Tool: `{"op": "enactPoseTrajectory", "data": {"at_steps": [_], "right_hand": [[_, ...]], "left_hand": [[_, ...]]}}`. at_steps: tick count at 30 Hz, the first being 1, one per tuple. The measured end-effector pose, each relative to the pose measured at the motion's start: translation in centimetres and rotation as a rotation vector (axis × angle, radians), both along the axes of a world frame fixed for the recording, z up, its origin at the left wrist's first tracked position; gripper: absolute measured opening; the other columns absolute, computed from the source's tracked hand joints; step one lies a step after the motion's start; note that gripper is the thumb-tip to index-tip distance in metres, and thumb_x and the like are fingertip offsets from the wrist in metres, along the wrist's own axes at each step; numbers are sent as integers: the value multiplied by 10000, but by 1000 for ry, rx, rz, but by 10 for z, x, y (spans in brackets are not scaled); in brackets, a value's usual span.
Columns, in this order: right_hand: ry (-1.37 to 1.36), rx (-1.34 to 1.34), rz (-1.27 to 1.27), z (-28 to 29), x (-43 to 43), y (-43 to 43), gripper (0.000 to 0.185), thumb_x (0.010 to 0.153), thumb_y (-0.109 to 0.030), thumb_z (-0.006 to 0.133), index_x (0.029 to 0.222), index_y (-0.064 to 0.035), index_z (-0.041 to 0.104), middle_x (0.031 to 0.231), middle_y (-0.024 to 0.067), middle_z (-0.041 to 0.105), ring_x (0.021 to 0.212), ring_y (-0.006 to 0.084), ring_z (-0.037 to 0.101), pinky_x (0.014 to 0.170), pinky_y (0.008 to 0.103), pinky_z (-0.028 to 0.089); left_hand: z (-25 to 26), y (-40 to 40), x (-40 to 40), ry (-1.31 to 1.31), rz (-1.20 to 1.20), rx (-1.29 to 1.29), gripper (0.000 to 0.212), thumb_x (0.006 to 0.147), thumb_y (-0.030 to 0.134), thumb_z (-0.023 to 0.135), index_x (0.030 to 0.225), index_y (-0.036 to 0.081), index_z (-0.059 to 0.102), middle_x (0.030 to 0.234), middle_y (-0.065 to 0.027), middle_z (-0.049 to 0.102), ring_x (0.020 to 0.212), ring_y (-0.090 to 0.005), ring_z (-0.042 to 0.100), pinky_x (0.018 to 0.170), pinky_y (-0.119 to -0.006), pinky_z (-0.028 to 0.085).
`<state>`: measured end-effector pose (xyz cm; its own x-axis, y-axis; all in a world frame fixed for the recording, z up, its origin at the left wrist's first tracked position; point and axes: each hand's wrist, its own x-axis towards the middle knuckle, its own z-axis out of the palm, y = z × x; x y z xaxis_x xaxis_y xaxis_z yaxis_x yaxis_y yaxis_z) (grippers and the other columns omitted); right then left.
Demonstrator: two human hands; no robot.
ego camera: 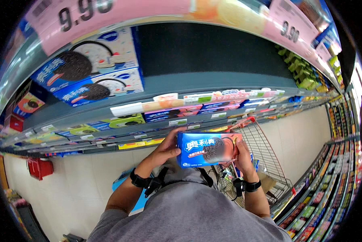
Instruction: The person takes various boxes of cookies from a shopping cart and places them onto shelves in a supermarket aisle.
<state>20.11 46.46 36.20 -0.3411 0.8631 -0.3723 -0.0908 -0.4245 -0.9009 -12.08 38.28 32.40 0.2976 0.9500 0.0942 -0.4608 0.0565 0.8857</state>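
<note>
Between my two hands, in front of my chest, is a blue Oreo cookie box (pixel 196 151) with a dark cookie and a brown end panel on its front. My left hand (pixel 166 148) grips its left end, thumb on the front face. At the opposite end my right hand (pixel 243 153) holds the brown part, with the fingers partly hidden behind the box. The printed front faces up toward me, and a blurred patch covers part of it. Both wrists wear black straps with small devices.
Ahead, a dark shelf (pixel 211 57) carries stacked Oreo boxes (pixel 100 89) at left; lower shelves hold more boxes. A wire shopping cart (pixel 267 151) with goods inside stands right of me. A red basket (pixel 40 168) is on the floor at left. Another stocked shelf (pixel 317 193) curves along the right.
</note>
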Motion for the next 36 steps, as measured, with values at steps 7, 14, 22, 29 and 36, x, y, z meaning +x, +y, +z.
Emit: {"op": "enactPoseTrajectory", "data": {"at_steps": [7,14,22,29,36], "right_hand": [[1,-136,62,-8,-43,12,401,1029,-419,411,1165,-73,559,928,32,619,777,125,614,651,278,516],[-43,-210,184,-3,-33,26,401,1022,-426,444,1107,-64,592,954,0,604,815,85,562,702,247,466],[167,-127,127,12,-12,36,375,1037,-315,417,1258,-26,507,1138,86,626,977,152,631,811,291,547],[-96,-52,180,8,13,42,322,960,-381,572,1088,-91,510,984,57,593,873,148,641,655,338,591],[-186,-239,584,48,-18,40,532,959,-506,515,1114,1,562,834,98,652,636,188,676,538,265,575]], "left_hand": [[73,2,-4,196,67,162,500,933,307,612,1378,118,488,1434,-98,472,1315,-260,441,1064,-397,382],[105,21,14,234,-75,151,505,942,338,578,1397,132,504,1434,-94,485,1265,-254,500,1021,-378,435],[79,50,24,205,161,108,556,956,244,546,1466,110,369,1423,-111,482,1331,-240,423,1098,-380,345],[-16,40,30,-66,311,-538,438,993,284,513,1408,155,452,1286,-43,561,1085,-173,600,849,-348,532],[-55,32,30,-104,297,-719,367,985,333,517,1299,143,534,1159,-19,612,1022,-168,607,840,-374,519]]}}
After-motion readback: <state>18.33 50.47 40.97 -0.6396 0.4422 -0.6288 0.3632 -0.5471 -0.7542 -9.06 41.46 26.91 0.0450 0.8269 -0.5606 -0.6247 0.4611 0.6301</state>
